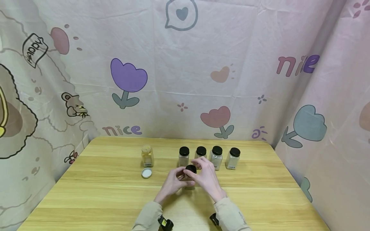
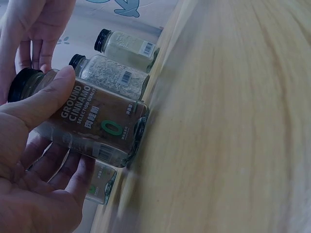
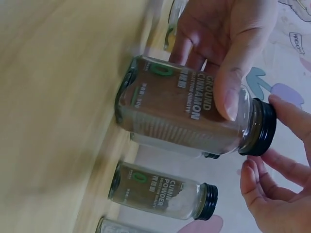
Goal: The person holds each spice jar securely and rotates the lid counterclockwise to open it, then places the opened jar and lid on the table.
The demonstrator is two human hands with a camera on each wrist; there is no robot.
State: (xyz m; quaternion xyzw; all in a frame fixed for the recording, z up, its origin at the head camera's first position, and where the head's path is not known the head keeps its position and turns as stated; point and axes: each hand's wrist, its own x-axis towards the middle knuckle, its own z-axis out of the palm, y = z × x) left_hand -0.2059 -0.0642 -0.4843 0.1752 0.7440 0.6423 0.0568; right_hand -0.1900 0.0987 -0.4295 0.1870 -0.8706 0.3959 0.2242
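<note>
Though clear-walled, brown-filled cinnamon jar (image 3: 170, 104)

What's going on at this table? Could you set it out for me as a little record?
Left hand: grips the cinnamon jar
Right hand: fingers on that jar's black cap
Yellow jar: upright, uncapped, at the left
Loose lid: in front of the yellow jar, white side up
Other jars: four in a row behind the hands, all black-capped
Second readable label: CUMIN POWDER, on one of those four
Surface: wooden table
Backdrop: printed cloth
</note>
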